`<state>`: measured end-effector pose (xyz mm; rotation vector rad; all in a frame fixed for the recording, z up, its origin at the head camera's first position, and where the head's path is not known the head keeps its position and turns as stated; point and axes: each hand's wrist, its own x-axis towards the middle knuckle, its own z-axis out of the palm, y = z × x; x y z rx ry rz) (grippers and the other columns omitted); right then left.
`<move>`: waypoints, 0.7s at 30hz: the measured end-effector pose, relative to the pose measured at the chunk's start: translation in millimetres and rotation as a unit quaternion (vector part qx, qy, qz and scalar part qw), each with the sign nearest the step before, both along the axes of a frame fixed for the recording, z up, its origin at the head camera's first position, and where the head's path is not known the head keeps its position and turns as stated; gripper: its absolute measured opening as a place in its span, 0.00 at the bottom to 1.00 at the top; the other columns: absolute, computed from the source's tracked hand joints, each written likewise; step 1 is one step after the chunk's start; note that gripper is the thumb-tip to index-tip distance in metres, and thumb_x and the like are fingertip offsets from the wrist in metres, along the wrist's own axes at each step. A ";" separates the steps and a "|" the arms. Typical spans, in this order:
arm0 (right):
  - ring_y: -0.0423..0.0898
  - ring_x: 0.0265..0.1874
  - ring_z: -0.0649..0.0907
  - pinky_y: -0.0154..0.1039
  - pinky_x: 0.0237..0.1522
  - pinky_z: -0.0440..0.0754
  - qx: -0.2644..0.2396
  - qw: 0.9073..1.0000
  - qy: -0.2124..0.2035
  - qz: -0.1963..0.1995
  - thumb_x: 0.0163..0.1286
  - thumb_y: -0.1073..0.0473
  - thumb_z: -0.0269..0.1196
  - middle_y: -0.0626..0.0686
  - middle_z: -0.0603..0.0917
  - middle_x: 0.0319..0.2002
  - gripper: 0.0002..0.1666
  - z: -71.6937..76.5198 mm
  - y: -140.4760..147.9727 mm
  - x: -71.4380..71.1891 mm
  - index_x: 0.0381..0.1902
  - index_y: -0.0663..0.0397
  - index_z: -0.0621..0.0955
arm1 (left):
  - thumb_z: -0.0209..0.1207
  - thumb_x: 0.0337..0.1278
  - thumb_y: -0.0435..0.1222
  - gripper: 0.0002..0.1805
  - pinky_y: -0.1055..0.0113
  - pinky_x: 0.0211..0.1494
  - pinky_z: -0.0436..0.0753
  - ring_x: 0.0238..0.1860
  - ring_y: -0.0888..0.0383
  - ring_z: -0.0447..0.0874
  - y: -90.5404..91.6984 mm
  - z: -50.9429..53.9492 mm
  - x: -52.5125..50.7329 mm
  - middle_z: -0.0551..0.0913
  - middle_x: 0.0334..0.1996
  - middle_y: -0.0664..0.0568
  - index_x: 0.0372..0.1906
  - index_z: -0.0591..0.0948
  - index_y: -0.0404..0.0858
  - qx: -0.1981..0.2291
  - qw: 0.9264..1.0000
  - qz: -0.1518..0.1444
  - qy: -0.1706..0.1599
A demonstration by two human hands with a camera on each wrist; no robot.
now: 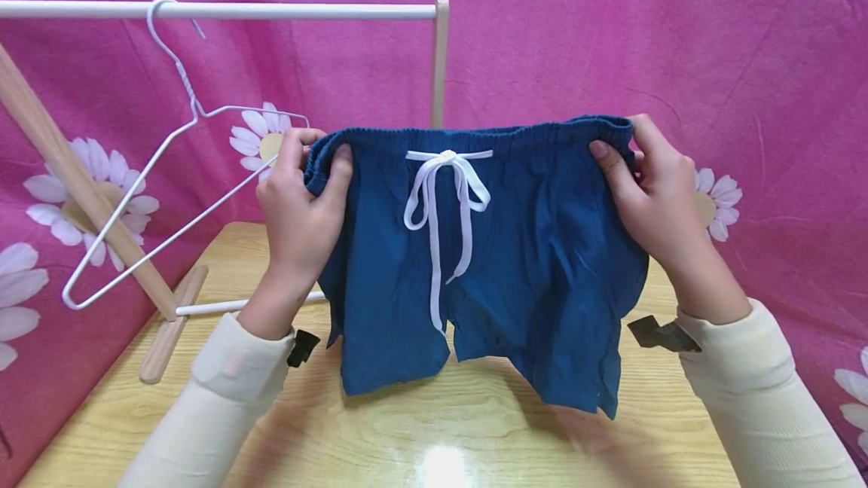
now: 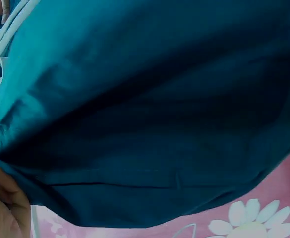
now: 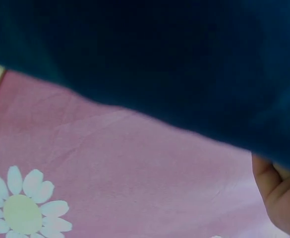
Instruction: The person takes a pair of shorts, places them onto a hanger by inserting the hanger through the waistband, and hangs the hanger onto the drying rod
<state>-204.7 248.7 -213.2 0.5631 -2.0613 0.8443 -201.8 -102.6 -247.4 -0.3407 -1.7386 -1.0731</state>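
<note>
Navy blue shorts [image 1: 488,262] with an elastic waistband hang upright between my two hands, above the table. A white drawstring [image 1: 447,160] is tied in a bow at the front of the waist. My left hand [image 1: 301,198] grips the left end of the waistband, thumb in front. At the other end, my right hand [image 1: 654,190] pinches the waistband with its thumb on the front. In the left wrist view the shorts [image 2: 149,114] fill most of the picture, with part of the left hand [image 2: 8,203] at the lower corner. Fingers behind the cloth are partly hidden.
A white wire hanger [image 1: 193,108] hangs from the white rail [image 1: 305,11] of a wooden-legged rack at the left. The rack's foot [image 1: 172,326] stands on the wood-grain table [image 1: 407,443]. Behind is a pink cloth [image 1: 576,28] with white daisies.
</note>
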 end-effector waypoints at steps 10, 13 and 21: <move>0.30 0.14 0.70 0.27 0.19 0.64 0.010 1.000 0.006 -0.013 0.74 0.58 0.64 0.40 0.72 0.14 0.12 1.3 -1.7 5.0 0.48 0.59 0.80 | 0.62 0.66 0.43 0.17 0.62 0.37 0.70 0.36 0.51 0.82 -3.1 6.8 6.8 0.87 0.32 0.41 0.43 0.79 0.30 -0.002 1.000 0.004 -0.008; 0.31 0.16 0.69 0.28 0.21 0.63 0.035 0.999 0.005 -0.015 0.74 0.58 0.63 0.48 0.73 0.15 0.11 -9.7 -1.6 -5.5 0.47 0.59 0.79 | 0.63 0.64 0.41 0.16 0.59 0.35 0.70 0.35 0.48 0.82 -5.4 -0.2 1.4 0.86 0.32 0.40 0.44 0.80 0.31 -0.012 0.999 0.003 -0.052; 0.52 0.24 0.80 0.34 0.34 0.84 0.101 0.992 -0.077 0.014 0.74 0.61 0.63 0.59 0.81 0.27 0.07 -55.7 6.5 -40.1 0.43 0.59 0.77 | 0.65 0.65 0.39 0.15 0.56 0.33 0.77 0.29 0.44 0.80 -11.8 -38.6 -21.4 0.87 0.35 0.38 0.49 0.80 0.33 -0.110 0.974 -0.017 -0.196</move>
